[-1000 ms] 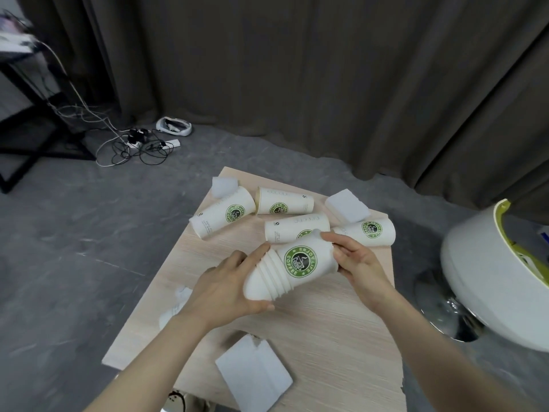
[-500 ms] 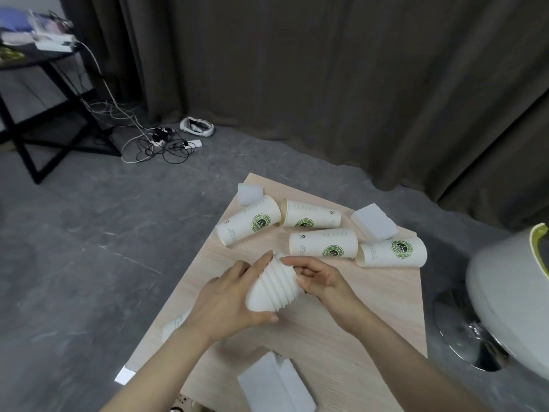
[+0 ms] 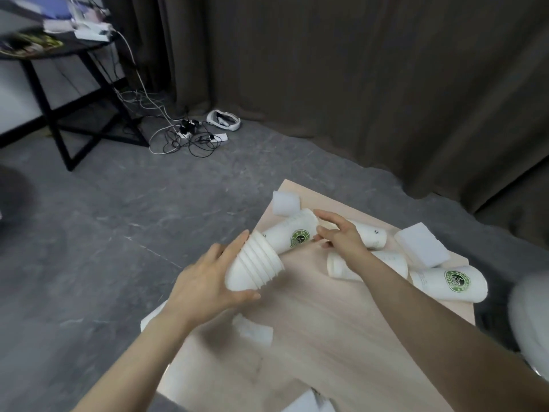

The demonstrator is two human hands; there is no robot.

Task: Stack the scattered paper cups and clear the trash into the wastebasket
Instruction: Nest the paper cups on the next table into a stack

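Left hand (image 3: 205, 281) wrapped around a nested stack of cups (image 3: 254, 267), thumb underneath and fingers curled over the top, the stack held tilted with its open mouths toward 1 o'clock, just above the table (image 3: 326, 337). Right hand (image 3: 338, 233) reaching to 12 o'clock, fingers half spread and lightly curved on the wide end of a lying cup with a green logo (image 3: 289, 233); not clear whether gripped or only touched. At 2 o'clock, under the right forearm, 2 more cups on their sides (image 3: 371, 237) (image 3: 341, 266), and at 3 o'clock a 4th loose cup with a logo (image 3: 448, 281), near the right edge of the table. White foam blocks at 12 o'clock (image 3: 285, 203) and 2 o'clock (image 3: 421, 248), crumpled white paper at 6 o'clock (image 3: 252, 330), more white scraps at the near edge (image 3: 306, 402). Pale rounded shape at the far right edge, likely the wastebasket (image 3: 528, 322), blurred and mostly cut off. Likely risks: a loose pinch on the rounded cup wall letting it roll toward 10 o'clock and off the table corner; a forearm sweep nudging the 2 cups beneath it toward the 3 o'clock edge; a skewed push into the stack crumpling a rim or jamming; a slackened left grip letting the outer cups slide off the tilted stack. Trash untouched so far, by the look of it.
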